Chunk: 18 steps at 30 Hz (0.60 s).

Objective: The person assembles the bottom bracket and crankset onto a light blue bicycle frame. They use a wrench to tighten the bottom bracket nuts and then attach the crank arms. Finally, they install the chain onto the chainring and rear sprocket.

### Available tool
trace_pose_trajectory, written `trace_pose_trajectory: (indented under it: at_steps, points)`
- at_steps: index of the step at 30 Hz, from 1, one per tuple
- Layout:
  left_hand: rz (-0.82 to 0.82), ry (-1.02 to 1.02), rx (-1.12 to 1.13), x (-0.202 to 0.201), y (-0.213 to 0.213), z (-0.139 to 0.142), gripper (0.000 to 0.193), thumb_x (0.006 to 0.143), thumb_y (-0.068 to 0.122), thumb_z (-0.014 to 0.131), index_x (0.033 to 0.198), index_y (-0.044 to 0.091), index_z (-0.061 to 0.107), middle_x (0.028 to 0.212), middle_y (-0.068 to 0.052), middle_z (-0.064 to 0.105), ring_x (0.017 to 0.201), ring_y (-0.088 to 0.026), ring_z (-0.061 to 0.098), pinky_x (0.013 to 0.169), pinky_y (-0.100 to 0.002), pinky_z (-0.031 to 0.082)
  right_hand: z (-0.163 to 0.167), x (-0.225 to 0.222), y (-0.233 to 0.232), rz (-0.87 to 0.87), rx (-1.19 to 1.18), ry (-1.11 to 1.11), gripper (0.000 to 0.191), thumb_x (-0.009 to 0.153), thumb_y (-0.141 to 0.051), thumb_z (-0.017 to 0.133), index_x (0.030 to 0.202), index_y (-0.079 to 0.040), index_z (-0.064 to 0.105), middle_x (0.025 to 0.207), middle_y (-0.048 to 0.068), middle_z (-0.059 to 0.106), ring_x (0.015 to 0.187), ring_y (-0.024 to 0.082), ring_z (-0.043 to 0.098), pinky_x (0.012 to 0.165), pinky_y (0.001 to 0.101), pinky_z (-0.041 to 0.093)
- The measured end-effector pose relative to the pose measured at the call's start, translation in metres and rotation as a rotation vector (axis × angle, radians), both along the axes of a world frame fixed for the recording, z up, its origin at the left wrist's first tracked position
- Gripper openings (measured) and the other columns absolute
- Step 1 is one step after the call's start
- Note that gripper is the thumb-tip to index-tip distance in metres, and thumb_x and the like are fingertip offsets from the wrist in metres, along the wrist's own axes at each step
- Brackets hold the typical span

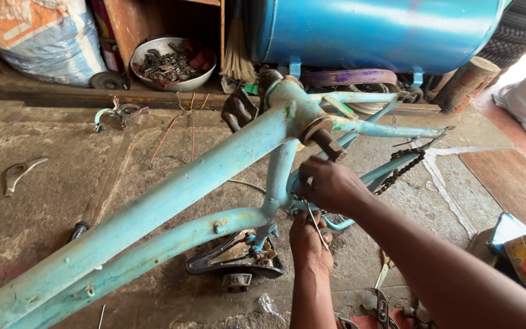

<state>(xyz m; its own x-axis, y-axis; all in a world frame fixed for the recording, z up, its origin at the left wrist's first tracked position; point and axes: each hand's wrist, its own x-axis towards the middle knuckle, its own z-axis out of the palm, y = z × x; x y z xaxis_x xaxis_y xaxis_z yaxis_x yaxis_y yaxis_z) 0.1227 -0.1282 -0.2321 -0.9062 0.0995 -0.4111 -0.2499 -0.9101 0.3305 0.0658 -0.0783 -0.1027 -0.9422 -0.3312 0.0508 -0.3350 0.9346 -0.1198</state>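
A light blue bicycle frame [171,195] lies upside down across the concrete floor, its bottom bracket axle [327,141] pointing up and its black saddle [232,259] resting on the ground. My right hand [330,183] is closed around a part of the frame just below the bottom bracket, by the seat tube. Below it, my left hand [308,240] grips a thin metal tool or rod [316,226] at the same spot. The chain [400,170] hangs along the rear stays to the right.
A blue metal drum [372,30] lies at the back with a broom [237,55] beside it. A bowl of metal parts [171,64] and a sack [41,36] sit at the back left. A flat spanner [22,172] lies on the left; tools [385,292] lie near my arms.
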Motion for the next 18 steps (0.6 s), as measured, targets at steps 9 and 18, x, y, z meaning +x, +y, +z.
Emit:
trace_pose_trajectory:
  at_steps: [9,18]
  points:
    - [0.032,-0.07,0.131,-0.001,0.004,0.015,0.022,0.098,0.015,0.049,0.105,0.003,0.066,0.096,-0.011,0.068,0.086,-0.022,0.065,0.076,-0.037,0.055,-0.055,0.09,0.02,-0.503,-0.342,0.068,0.032,0.09,-0.033,0.07,0.106,-0.006,0.07,0.1,0.016,0.075,0.087,0.031,0.073,0.074,0.0465,0.058]
    - [0.394,0.008,-0.732,0.038,-0.024,0.042,0.027,0.1,0.027,0.054,0.111,0.007,0.068,0.101,-0.008,0.075,0.089,-0.017,0.073,0.075,-0.033,0.059,-0.049,0.136,0.017,-0.675,-0.876,-0.359,0.029,0.1,-0.027,0.057,0.108,-0.004,0.073,0.081,0.011,0.077,0.063,0.017,0.067,0.058,0.034,0.052]
